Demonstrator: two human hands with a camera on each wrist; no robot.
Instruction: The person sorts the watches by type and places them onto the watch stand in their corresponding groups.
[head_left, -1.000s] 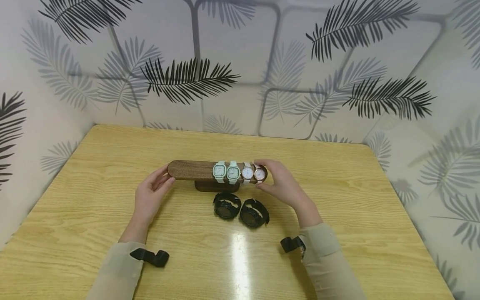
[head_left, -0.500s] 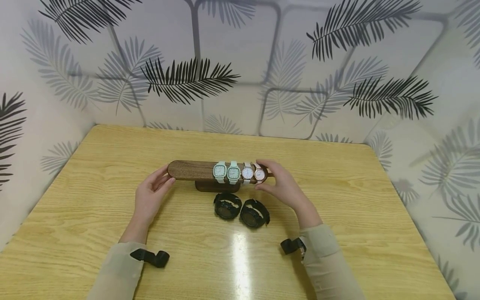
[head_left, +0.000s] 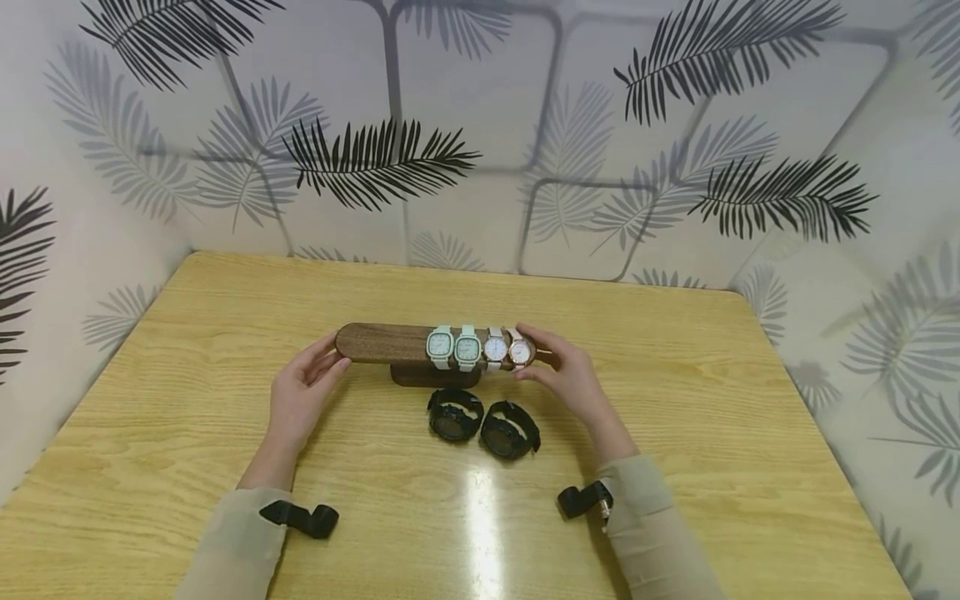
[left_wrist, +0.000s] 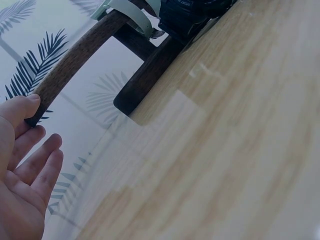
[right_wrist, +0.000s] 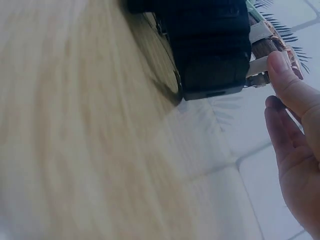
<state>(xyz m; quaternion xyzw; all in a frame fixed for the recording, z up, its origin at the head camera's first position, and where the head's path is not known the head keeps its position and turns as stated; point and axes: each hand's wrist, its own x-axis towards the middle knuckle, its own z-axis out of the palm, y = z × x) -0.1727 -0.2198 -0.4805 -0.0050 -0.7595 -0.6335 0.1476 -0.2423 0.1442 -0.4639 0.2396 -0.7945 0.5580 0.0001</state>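
A dark wooden watch stand (head_left: 382,342) with a long rounded bar on a short base (head_left: 435,376) stands mid-table. Two mint-green square watches (head_left: 439,343) and two white-strapped round watches (head_left: 495,348) sit side by side on its right half. My left hand (head_left: 297,396) pinches the bar's left end between thumb and fingers; the left wrist view shows the thumb (left_wrist: 27,105) on top. My right hand (head_left: 573,379) pinches the rightmost white-strapped watch (head_left: 519,352) at the bar's right end, its thumb (right_wrist: 282,70) at the strap. The far fingers are partly hidden.
Two black sports watches (head_left: 455,417) with closed straps lie on the wooden table (head_left: 375,517) just in front of the stand. A leaf-patterned wall (head_left: 480,217) rises behind the table's back edge. Black wrist cameras (head_left: 307,518) jut inward from both sleeves.
My right hand has shifted slightly to the right at the bar's end, uncovering more of the bar's tip. My left hand and the black watches stay in place.
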